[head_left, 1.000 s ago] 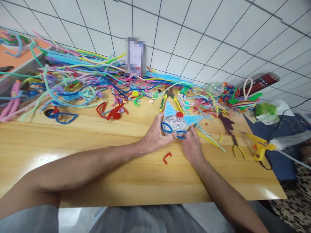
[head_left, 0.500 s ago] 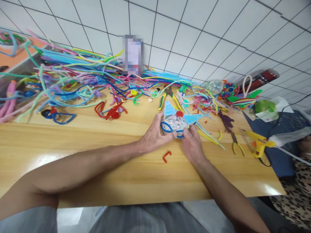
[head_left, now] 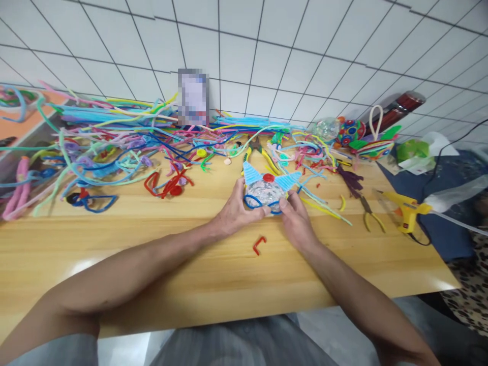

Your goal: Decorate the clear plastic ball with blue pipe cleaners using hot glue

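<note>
Between my two hands is a clear, glittery ball [head_left: 263, 192] with two light-blue ears [head_left: 288, 180] made of pipe cleaner and a red button [head_left: 268, 177] between them. A dark-blue pipe cleaner [head_left: 252, 201], bent into loops like glasses, lies across the ball's near side. My left hand [head_left: 237, 207] grips the ball from the left, its thumb along the lower edge. On the other side my right hand [head_left: 298, 216] holds it, thumb on the blue loop's right end. A bent red pipe cleaner [head_left: 260, 245] lies on the table just below.
A tangle of coloured pipe cleaners [head_left: 125, 147] runs along the wall. Pliers with yellow-green handles [head_left: 271, 161] lie behind the ball. At the right are smaller pliers [head_left: 369, 213], a yellow glue gun [head_left: 407, 209] and its cable. Part of another person's leopard-print clothing [head_left: 463, 290] shows at the far right.
The camera view has shifted, so the whole scene sits somewhat differently. The ball is turned slightly, its right ear now pointing more upward. Both hands keep their hold.
</note>
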`<state>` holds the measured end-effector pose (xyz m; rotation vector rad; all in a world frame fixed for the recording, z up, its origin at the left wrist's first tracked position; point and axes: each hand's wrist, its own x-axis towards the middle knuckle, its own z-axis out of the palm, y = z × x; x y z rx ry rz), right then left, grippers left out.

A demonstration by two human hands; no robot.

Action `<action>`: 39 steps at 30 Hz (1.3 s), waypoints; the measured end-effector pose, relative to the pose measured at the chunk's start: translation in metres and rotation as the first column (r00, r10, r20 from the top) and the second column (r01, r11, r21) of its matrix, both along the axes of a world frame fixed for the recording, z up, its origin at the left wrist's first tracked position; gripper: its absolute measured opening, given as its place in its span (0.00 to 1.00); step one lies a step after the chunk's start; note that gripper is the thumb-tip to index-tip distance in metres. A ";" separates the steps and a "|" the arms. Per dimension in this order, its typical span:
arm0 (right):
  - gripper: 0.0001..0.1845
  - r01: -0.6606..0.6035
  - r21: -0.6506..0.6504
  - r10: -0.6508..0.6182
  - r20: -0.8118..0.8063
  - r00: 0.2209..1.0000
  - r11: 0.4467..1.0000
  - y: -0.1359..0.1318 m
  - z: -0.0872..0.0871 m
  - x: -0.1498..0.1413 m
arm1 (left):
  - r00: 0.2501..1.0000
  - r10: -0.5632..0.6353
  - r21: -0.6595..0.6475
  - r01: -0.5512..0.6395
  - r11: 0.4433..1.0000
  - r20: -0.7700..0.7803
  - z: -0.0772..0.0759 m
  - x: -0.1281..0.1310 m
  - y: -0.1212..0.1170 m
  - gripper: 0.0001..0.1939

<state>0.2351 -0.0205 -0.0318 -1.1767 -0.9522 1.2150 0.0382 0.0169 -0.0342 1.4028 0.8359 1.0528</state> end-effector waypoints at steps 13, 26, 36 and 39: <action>0.34 0.092 0.237 -0.125 0.129 0.984 0.967 -0.008 0.006 -0.001 | 0.992 0.038 -0.127 -0.022 0.992 0.124 -0.003 -0.002 0.008 0.49; 0.19 0.070 0.227 -0.108 0.161 0.981 0.971 -0.007 0.017 -0.005 | 0.979 -0.024 -0.075 0.040 0.996 0.204 -0.023 -0.005 0.008 0.46; 0.25 0.024 0.138 -0.025 0.004 1.000 0.990 -0.005 0.020 -0.007 | 0.988 -0.031 -0.067 0.041 0.997 0.152 -0.010 -0.008 0.004 0.52; 0.26 0.021 0.131 -0.021 -0.003 1.000 0.991 -0.004 0.019 -0.007 | 0.984 0.000 -0.110 0.020 0.994 0.179 -0.006 -0.004 0.005 0.54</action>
